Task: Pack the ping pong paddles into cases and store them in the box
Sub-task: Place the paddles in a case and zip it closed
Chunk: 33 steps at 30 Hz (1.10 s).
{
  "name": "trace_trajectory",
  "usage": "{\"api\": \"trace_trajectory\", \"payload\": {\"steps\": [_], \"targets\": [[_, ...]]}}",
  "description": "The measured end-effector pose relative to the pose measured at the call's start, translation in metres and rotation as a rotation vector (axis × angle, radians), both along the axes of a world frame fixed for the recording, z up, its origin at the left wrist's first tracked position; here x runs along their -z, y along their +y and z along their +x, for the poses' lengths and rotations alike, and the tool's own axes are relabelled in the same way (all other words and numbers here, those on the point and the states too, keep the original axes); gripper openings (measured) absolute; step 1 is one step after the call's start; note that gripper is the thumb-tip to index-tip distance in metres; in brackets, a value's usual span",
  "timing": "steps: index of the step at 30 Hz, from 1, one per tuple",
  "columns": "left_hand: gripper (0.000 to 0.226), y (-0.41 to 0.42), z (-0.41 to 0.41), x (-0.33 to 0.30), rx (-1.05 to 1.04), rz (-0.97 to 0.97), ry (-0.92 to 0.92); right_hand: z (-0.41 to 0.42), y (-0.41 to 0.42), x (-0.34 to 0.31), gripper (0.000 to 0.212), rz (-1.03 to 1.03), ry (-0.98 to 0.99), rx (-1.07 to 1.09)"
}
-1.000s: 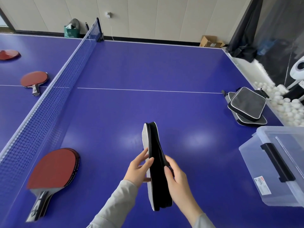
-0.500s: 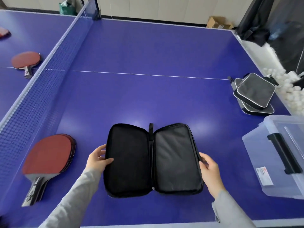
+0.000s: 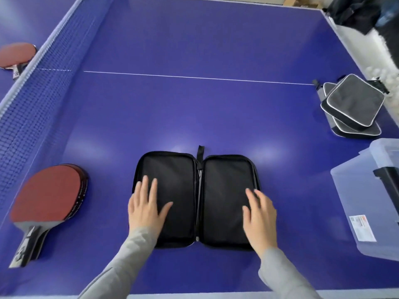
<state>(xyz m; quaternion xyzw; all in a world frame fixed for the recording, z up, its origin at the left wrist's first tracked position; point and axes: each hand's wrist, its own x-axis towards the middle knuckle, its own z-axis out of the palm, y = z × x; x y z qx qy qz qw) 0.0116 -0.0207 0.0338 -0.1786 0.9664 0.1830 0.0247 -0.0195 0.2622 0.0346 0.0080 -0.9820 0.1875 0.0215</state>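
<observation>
A black paddle case [image 3: 185,186] lies spread flat on the blue table, both halves facing up with nothing inside. My left hand [image 3: 145,207] presses flat on its left half with straight fingers. My right hand [image 3: 260,214] rests flat on its right half. To the left of the case lie stacked red paddles [image 3: 47,193], handles toward me. Another red paddle [image 3: 15,55] lies beyond the net. The clear plastic box [image 3: 367,212] with a black latch stands at the right edge.
Two zipped grey-and-black cases [image 3: 352,104] are stacked at the far right of the table. The net [image 3: 32,83] runs along the left side. White balls lie off the table at the far right. The table's near edge is just below my forearms.
The case went from held upright and folded to spread flat on the table. My hands slid from its outer edges onto the inner faces of both halves.
</observation>
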Motion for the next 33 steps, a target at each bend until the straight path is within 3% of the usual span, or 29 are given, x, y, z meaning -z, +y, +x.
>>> {"api": "trace_trajectory", "payload": {"steps": [3, 6, 18, 33], "targets": [[0.094, 0.021, 0.005, 0.016, 0.172, -0.117, -0.156, 0.005, -0.028, 0.008, 0.063, 0.127, -0.186, -0.231], [0.099, 0.016, 0.005, 0.030, 0.200, -0.163, -0.188, 0.003, -0.030, 0.026, 0.066, 0.219, -0.300, -0.285], [0.084, -0.006, 0.001, 0.024, 0.298, -0.208, -0.252, -0.005, -0.011, 0.034, 0.064, 0.337, -0.218, -0.338], [0.080, -0.014, 0.006, 0.008, 0.261, -0.198, -0.191, -0.003, -0.024, 0.008, 0.078, 0.257, -0.232, -0.243]]}}
